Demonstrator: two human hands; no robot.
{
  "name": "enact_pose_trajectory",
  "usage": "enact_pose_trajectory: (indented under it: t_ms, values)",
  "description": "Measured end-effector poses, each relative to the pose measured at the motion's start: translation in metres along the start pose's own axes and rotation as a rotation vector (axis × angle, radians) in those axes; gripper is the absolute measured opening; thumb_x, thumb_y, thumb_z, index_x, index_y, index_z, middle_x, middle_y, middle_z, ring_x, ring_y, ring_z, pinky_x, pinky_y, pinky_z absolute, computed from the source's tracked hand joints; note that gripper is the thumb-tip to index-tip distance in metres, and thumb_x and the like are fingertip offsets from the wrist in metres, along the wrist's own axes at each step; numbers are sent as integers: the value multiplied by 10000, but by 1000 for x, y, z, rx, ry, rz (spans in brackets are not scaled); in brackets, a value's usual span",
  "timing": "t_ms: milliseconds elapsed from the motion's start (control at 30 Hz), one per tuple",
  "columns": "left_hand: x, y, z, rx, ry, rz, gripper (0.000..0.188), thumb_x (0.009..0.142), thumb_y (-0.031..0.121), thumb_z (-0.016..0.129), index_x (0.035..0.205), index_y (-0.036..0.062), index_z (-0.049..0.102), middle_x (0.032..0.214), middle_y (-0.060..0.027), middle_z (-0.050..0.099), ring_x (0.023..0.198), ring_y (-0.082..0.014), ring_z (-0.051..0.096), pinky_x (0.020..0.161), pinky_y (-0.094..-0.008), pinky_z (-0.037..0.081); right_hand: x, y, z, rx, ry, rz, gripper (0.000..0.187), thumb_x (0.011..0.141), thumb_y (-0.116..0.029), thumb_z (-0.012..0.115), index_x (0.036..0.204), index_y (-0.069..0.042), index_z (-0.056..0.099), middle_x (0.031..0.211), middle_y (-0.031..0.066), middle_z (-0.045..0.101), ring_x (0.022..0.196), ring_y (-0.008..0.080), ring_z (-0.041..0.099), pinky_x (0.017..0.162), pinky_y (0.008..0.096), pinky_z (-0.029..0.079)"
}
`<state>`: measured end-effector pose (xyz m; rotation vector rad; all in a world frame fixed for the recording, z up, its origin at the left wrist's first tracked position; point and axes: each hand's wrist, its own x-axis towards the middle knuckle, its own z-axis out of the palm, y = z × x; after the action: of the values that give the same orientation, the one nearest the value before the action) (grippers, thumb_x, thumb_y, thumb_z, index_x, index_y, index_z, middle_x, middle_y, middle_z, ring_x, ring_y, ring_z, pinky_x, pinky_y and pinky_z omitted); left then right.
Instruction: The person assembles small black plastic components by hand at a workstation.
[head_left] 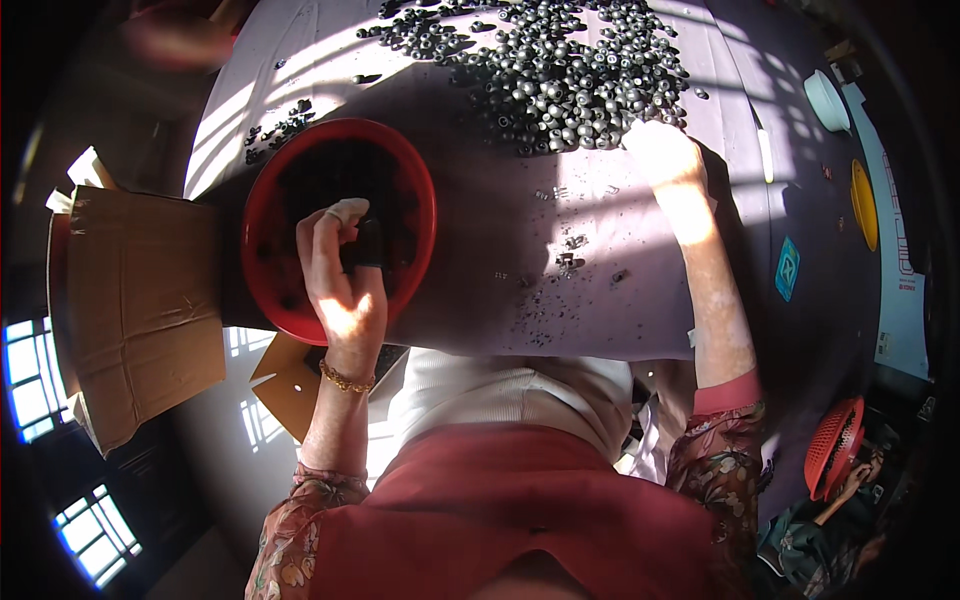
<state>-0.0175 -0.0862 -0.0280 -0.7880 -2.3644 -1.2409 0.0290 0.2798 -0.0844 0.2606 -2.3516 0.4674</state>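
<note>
My left hand (pixel 342 275) is over the red basin (pixel 262 300), its fingers curled in with white and black coverings on the tips. Whether something small sits between those fingertips is hidden. Dark contents in the basin are lost in shadow. At the near right edge of a heap of small grey-black rounded pieces with holes (pixel 570 95), my right hand (pixel 665 160) has its fingers drawn together. Bright sunlight washes out its fingertips, so what they hold, if anything, does not show.
Small dark scraps (pixel 570 262) lie on the purple cloth (pixel 470 300) before me. A cardboard box (pixel 145 310) stands left of the basin. On the right are a white bowl (pixel 826 100), a yellow dish (pixel 863 205), a blue packet (pixel 788 268) and a red basket (pixel 835 450).
</note>
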Motion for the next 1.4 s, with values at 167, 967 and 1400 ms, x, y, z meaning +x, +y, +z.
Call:
enact_pose_trajectory:
  t_ms: [167, 967, 1400]
  values:
    - [-4, 26, 27, -462, -4, -25, 425, 680, -141, 426, 1076, -12, 516, 1026, -134, 527, 902, -234, 531, 804, -313, 446, -2, -20, -12, -280, -264, 69, 164, 743, -77, 602, 902, -89, 641, 865, 98, 622, 794, 235, 600, 677, 311, 489]
    - [-14, 76, 60, -1751, -336, -772, 247, 944, 273, 432, 919, 41, 513, 677, 2, 414, 593, -89, 369, 543, -244, 347, 25, -201, -41, 202, -12, 273, 210, 784, -174, 666, 917, -27, 595, 802, 104, 554, 682, 264, 562, 590, 354, 454]
    - [-15, 79, 55, -1749, -321, -714, 252, 945, 301, 457, 903, 57, 507, 685, 9, 413, 605, -77, 383, 523, -225, 341, 21, -209, -38, 19, -29, 238, 343, 782, -337, 667, 985, -61, 648, 829, 86, 504, 666, 227, 537, 585, 332, 451]
